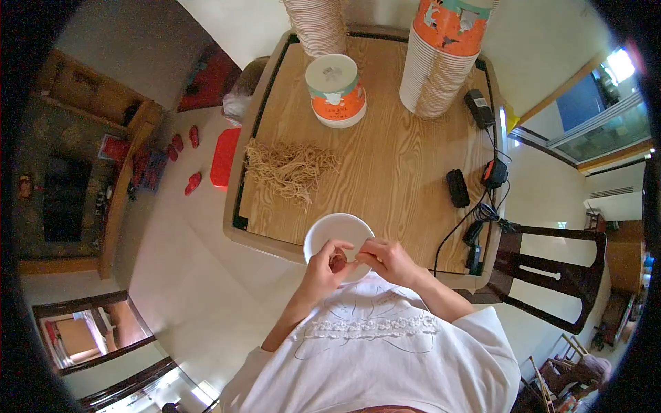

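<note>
A white paper tub (pixel 339 221) stands at the table's near edge, close against my body, its open mouth facing up. Over its mouth, my left hand (pixel 326 266) has its fingers curled and its thumb reaching toward the other hand. My right hand (pixel 391 260) pinches with thumb and forefinger, and the fingertips of both hands nearly meet. Whatever lies between them is too small to make out. A loose heap of tan twisted cords (pixel 289 168) lies on the table beyond the tub, to the left.
An orange and green paper tub (pixel 336 96) sits upside down farther back. Tall stacks of nested tubs with cords (pixel 435 72) and another cord-covered stack (pixel 317 27) stand behind. Black adapters and cables (pixel 485 206) line the right side, near a dark chair (pixel 551 272). A red stool (pixel 224 158) stands left.
</note>
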Motion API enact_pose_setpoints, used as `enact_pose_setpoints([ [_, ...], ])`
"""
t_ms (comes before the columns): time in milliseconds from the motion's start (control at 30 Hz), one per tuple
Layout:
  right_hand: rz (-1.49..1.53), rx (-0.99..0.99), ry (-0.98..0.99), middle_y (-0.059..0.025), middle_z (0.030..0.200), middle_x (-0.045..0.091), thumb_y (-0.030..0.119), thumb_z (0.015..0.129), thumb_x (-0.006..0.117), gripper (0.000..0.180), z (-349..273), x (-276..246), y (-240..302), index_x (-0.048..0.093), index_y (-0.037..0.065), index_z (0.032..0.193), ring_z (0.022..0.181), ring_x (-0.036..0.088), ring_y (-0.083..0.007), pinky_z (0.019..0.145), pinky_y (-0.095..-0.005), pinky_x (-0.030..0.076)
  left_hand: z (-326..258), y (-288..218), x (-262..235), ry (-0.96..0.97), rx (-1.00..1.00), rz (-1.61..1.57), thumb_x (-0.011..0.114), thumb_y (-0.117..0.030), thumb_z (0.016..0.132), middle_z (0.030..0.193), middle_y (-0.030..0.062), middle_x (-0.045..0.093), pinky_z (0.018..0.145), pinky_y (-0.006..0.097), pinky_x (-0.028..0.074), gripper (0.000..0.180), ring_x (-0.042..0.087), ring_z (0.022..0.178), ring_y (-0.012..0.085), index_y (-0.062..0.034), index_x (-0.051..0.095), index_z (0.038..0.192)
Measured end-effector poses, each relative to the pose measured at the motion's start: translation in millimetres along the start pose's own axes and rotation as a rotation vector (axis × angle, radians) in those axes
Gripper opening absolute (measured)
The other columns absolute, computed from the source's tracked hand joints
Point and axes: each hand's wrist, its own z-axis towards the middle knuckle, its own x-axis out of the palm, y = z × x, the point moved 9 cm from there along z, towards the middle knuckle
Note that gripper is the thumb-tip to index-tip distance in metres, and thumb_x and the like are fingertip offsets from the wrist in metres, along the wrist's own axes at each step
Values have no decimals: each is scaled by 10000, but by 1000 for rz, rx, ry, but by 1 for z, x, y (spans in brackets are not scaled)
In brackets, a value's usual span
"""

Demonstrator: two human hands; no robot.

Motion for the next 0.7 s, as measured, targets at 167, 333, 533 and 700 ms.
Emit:
enact_pose_setpoints([
  [167, -19, 149, -5, -149, 710, 554, 135, 847, 553, 156, -4, -6, -18, 544, -6, 781, 654, 552, -327, 562, -378, 444, -1, 25, -4, -12, -10, 108, 612, 24, 773, 656, -26, 548, 527, 176, 365, 84, 455, 602, 13, -19, 612, 845],
  [333, 11, 164, -16, -154, 706, 549, 147, 853, 549, 177, -4, -10, -17, 537, -14, 780, 650, 546, -326, 559, -381, 441, 1, 33, 2, 9, -122, 86, 626, 15, 771, 691, -7, 584, 560, 187, 414, 105, 501, 625, 31, -15, 618, 872],
  [533, 0, 132, 19, -164, 687, 529, 159, 852, 548, 183, -6, -2, -20, 533, -7, 777, 648, 543, -332, 560, -387, 435, 5, 4, 7, 4, 82, 226, 650, -4, 761, 728, 34, 599, 694, 236, 490, 94, 579, 698, 94, -6, 607, 845],
  [700, -6, 139, 52, -169, 684, 516, 170, 852, 545, 181, -7, 2, -23, 531, 8, 771, 650, 543, -336, 565, -395, 432, 5, 15, 10, 67, 5, 242, 662, -55, 772, 669, 26, 588, 578, 206, 445, 89, 537, 627, 51, -20, 607, 832],
])
